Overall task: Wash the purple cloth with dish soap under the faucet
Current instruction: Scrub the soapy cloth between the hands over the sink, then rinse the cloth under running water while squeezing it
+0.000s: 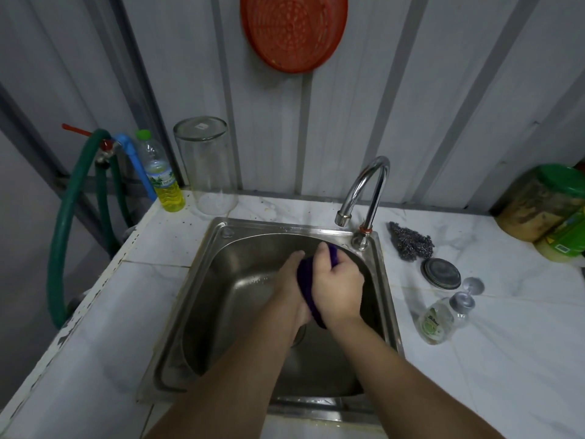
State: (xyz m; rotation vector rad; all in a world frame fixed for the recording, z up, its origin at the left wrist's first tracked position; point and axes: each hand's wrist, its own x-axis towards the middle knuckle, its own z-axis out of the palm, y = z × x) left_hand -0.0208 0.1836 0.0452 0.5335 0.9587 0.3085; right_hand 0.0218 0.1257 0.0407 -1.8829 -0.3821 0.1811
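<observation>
The purple cloth (306,280) is bunched between both my hands over the steel sink (202,280), below and a little left of the chrome faucet (367,188). My left hand (289,277) presses the cloth from the left, partly hidden behind it. My right hand (337,285) wraps over it from the right, and a purple corner sticks out above the fingers. I see no water running from the spout. A small clear dish soap bottle (435,321) lies on its side on the counter right of the sink.
A steel scourer (411,240) and a round metal lid (441,273) lie right of the faucet. A bottle of yellow liquid (161,175) and a large upturned glass jar (207,169) stand at the back left. Green hose (63,223) hangs at left; green-lidded jars (547,204) at far right.
</observation>
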